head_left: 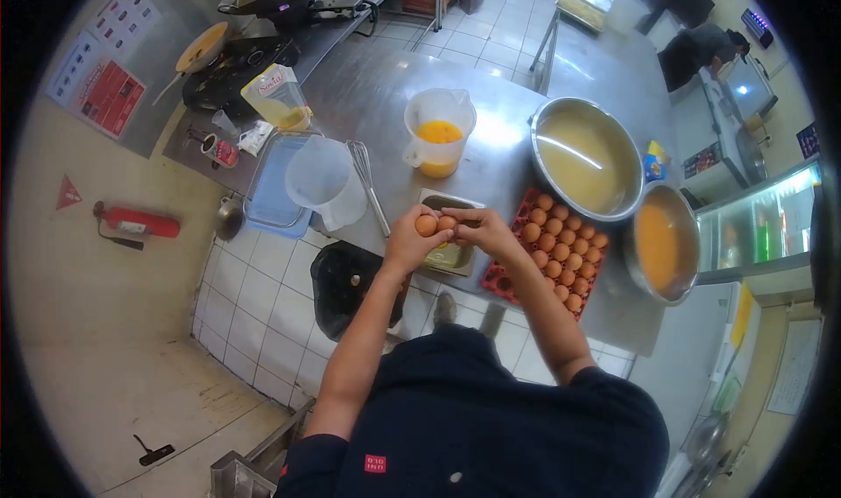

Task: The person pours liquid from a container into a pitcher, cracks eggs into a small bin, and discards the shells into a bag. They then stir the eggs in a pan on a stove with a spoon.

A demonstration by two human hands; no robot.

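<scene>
Over a rectangular steel pan (464, 202), both my hands hold a cracked brown egg close together. My left hand (406, 242) is closed on one rounded shell part (426, 226). The fingers of my right hand (487, 232) pinch the other shell part (448, 223). A bit of yellow yolk shows just below the shells, and clear liquid lies in the pan. Right of the pan, a red tray (493, 281) carries several whole brown eggs (560, 251). Behind the pan stands a clear pitcher (441, 105) with orange-yellow egg in its bottom.
A whisk (369, 183) and an empty plastic pitcher (326, 181) lie left of the pan. Large steel bowls of pale liquid (583, 161) and orange liquid (663, 244) stand right. A black bin (337, 292) is below the table's edge. Another person (701, 56) works far right.
</scene>
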